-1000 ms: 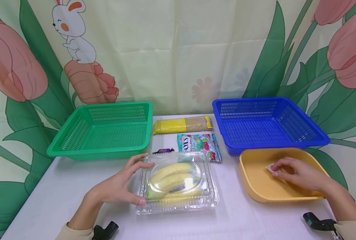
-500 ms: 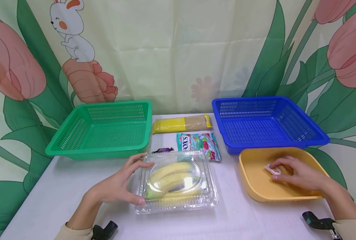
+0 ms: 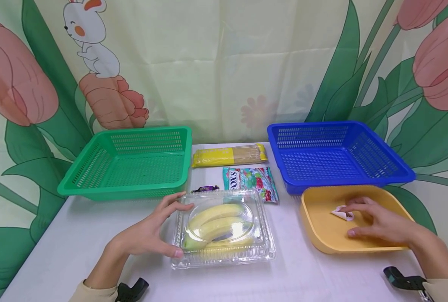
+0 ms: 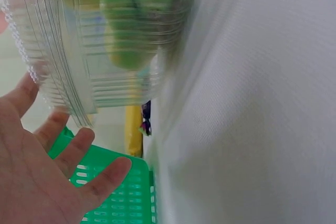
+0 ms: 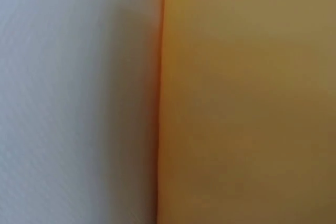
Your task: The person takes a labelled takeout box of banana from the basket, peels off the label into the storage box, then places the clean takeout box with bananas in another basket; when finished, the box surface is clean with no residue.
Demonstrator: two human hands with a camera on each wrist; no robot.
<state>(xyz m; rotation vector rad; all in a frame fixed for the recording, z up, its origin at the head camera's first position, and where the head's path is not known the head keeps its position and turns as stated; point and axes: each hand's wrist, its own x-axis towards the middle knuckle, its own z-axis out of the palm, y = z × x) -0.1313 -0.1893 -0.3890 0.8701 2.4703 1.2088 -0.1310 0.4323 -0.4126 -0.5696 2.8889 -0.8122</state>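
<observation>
On the table, a clear plastic clamshell box (image 3: 224, 230) holds several bananas (image 3: 216, 228). My left hand (image 3: 150, 233) spans its left side with fingers spread, the thumb at the front corner and fingertips at the back corner. Close up in the left wrist view, the fingers of that hand (image 4: 58, 156) look fairly straight beside the box's ribbed wall. Inside the yellow tray (image 3: 322, 237), a small white-and-pink wrapped piece (image 3: 343, 213) lies under the index fingertip of my right hand (image 3: 378, 224). The right thumb is apart from it. Only tray wall and tabletop fill the right wrist view.
A green basket (image 3: 123, 193) stands at the left and a blue basket (image 3: 344, 181) behind the yellow tray. Between them lie a yellow-and-brown long packet (image 3: 229, 155), a Fox's candy bag (image 3: 250, 178) partly behind the box, and a small purple wrapped candy (image 3: 205, 188).
The right thumb has moved away from the small wrapped piece, which was between thumb and fingers before. The piece now shows a whiter side. My left hand and the box stay put.
</observation>
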